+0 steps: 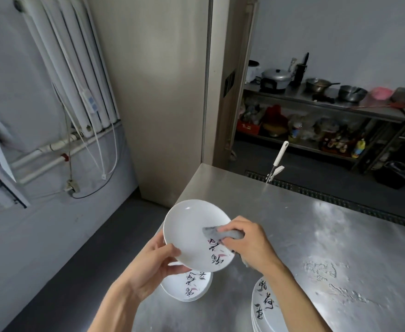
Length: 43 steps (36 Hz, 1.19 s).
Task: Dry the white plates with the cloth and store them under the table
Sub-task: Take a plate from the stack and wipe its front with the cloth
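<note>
My left hand [157, 262] grips the near-left rim of a white plate [192, 226] with black brush lettering, held tilted above the steel table [316, 224]. My right hand [247, 240] holds a grey cloth [217, 233] and presses it against the plate's inner face. Under the held plate, a small stack of matching plates [189, 287] sits at the table's left edge. Another stack of plates [262, 305] stands at the near edge, partly hidden by my right forearm.
Water streaks cover the table's right half. A white-handled tool [277, 161] sticks up at the table's far edge. A tall steel cabinet [163, 92] stands beyond the table's left corner. Metal shelves [328, 104] with pots line the back wall. Dark floor lies to the left.
</note>
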### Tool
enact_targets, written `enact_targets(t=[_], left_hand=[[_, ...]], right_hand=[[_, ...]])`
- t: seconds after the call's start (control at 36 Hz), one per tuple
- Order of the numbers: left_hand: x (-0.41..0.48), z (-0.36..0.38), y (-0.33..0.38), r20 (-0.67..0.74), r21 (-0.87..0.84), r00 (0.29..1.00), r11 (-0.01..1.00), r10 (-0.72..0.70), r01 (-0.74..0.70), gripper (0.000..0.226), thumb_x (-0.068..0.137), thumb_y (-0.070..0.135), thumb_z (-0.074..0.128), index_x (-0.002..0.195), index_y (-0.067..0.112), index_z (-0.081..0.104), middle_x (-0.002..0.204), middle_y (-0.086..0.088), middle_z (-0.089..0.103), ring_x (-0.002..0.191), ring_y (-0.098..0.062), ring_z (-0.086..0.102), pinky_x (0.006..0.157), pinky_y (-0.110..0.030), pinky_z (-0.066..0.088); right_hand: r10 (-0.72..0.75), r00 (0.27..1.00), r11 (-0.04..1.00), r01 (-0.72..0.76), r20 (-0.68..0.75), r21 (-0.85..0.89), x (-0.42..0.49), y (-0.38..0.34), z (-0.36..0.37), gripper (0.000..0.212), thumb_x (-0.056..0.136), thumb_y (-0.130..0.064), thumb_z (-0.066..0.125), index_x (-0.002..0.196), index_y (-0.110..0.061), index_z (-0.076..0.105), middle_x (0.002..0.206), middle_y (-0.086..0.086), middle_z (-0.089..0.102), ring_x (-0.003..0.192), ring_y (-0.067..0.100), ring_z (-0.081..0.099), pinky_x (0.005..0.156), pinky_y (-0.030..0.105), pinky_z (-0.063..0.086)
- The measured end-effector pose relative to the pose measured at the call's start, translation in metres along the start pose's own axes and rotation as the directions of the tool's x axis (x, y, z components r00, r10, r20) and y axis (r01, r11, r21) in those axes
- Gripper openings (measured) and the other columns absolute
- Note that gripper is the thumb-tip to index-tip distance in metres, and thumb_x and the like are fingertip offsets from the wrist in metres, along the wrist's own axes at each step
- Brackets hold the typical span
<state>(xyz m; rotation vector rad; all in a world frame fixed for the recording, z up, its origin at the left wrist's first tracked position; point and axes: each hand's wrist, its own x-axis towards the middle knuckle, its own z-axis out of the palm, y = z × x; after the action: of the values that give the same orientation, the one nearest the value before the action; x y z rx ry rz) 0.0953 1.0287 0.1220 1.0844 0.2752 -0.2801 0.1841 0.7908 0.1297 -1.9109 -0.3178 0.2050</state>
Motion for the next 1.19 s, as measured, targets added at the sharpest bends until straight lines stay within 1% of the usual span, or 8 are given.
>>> enact_targets(t=[0.14, 0.28, 0.36, 0.47, 0.61, 0.78, 1.0, 1.19], left_hand=[[-0.004, -0.013, 0.014, 0.025, 0.061, 0.997, 0.996, -0.070, 0.068, 0.048, 0.076, 0.025, 0.076, 0.122, 0.014, 0.069, 0.104, -0.013, 0.070, 0.083, -0.025, 0.069, 0.068, -0.043, 0.064], [0.000, -0.009, 0.018, 0.073, 0.188, 0.993, 0.979, -0.095, 0.080, 0.051, 0.080, 0.013, 0.063, 0.128, 0.026, 0.073, 0.113, -0.011, 0.075, 0.090, -0.023, 0.073, 0.067, -0.040, 0.064], [0.007, -0.010, 0.022, 0.035, 0.191, 0.999, 0.981, -0.042, 0.034, 0.051, 0.077, 0.010, 0.059, 0.124, 0.020, 0.076, 0.100, -0.012, 0.072, 0.077, -0.019, 0.069, 0.062, -0.035, 0.061], [0.017, -0.014, 0.014, -0.098, 0.116, 0.994, 0.993, 0.042, -0.031, 0.048, 0.088, -0.004, 0.049, 0.117, 0.021, 0.078, 0.096, -0.011, 0.074, 0.076, -0.020, 0.070, 0.071, -0.043, 0.063], [0.018, 0.000, -0.003, -0.130, 0.026, 0.988, 0.997, 0.081, -0.078, 0.051, 0.087, -0.010, 0.049, 0.122, 0.017, 0.074, 0.110, -0.016, 0.076, 0.089, -0.028, 0.077, 0.074, -0.047, 0.064], [0.020, 0.006, -0.003, -0.124, 0.030, 0.980, 0.988, 0.155, -0.152, 0.056, 0.093, -0.014, 0.042, 0.132, 0.018, 0.066, 0.121, -0.017, 0.075, 0.103, -0.035, 0.076, 0.079, -0.049, 0.064], [0.016, 0.010, -0.008, -0.030, 0.035, 0.981, 0.981, 0.192, -0.191, 0.067, 0.082, -0.001, 0.061, 0.135, 0.041, 0.064, 0.130, -0.012, 0.071, 0.115, -0.039, 0.071, 0.086, -0.052, 0.062], [0.018, -0.012, 0.001, 0.142, 0.261, 0.939, 0.903, 0.312, -0.340, 0.079, 0.090, 0.059, 0.075, 0.158, 0.039, 0.040, 0.159, 0.001, 0.049, 0.140, -0.030, 0.056, 0.102, -0.050, 0.057]], right_hand=[[-0.031, 0.993, 0.998, 0.037, 0.113, -0.050, 0.004, -0.001, -0.024, 0.031, 0.075, 0.011, 0.076, 0.087, -0.017, 0.082, 0.094, -0.008, 0.068, 0.087, 0.013, 0.068, 0.075, 0.029, 0.055], [-0.135, 0.986, 0.986, 0.144, 0.102, -0.079, 0.014, -0.007, -0.024, 0.031, 0.076, 0.008, 0.078, 0.093, -0.018, 0.083, 0.096, -0.011, 0.067, 0.091, 0.008, 0.067, 0.080, 0.020, 0.053], [-0.133, 0.990, 0.988, 0.136, 0.043, -0.080, 0.011, -0.004, -0.020, 0.032, 0.078, 0.002, 0.081, 0.095, -0.024, 0.082, 0.097, -0.012, 0.068, 0.090, 0.006, 0.068, 0.076, 0.018, 0.052], [0.011, 0.949, 1.000, -0.002, 0.314, -0.030, -0.011, 0.001, 0.000, 0.024, 0.078, -0.014, 0.079, 0.092, -0.033, 0.081, 0.098, -0.005, 0.066, 0.070, 0.006, 0.067, 0.057, 0.022, 0.052], [0.015, 0.986, 1.000, -0.019, -0.167, -0.021, 0.007, -0.005, 0.008, 0.022, 0.081, -0.009, 0.082, 0.084, -0.031, 0.079, 0.090, 0.001, 0.064, 0.056, 0.008, 0.062, 0.051, 0.021, 0.049], [0.065, 0.998, 0.997, -0.065, -0.016, 0.038, -0.010, -0.006, 0.030, 0.022, 0.078, -0.007, 0.082, 0.087, -0.026, 0.082, 0.091, -0.006, 0.065, 0.065, 0.007, 0.066, 0.059, 0.020, 0.051], [0.236, 0.940, 0.946, -0.164, -0.247, 0.280, -0.005, 0.005, 0.036, 0.028, 0.077, 0.006, 0.076, 0.089, -0.019, 0.081, 0.105, 0.001, 0.066, 0.085, 0.012, 0.070, 0.074, 0.025, 0.057], [0.432, 0.900, 0.691, -0.371, 0.058, 0.620, -0.008, 0.018, 0.029, 0.026, 0.081, 0.019, 0.062, 0.096, 0.003, 0.076, 0.094, 0.026, 0.075, 0.079, 0.028, 0.074, 0.065, 0.029, 0.058]])
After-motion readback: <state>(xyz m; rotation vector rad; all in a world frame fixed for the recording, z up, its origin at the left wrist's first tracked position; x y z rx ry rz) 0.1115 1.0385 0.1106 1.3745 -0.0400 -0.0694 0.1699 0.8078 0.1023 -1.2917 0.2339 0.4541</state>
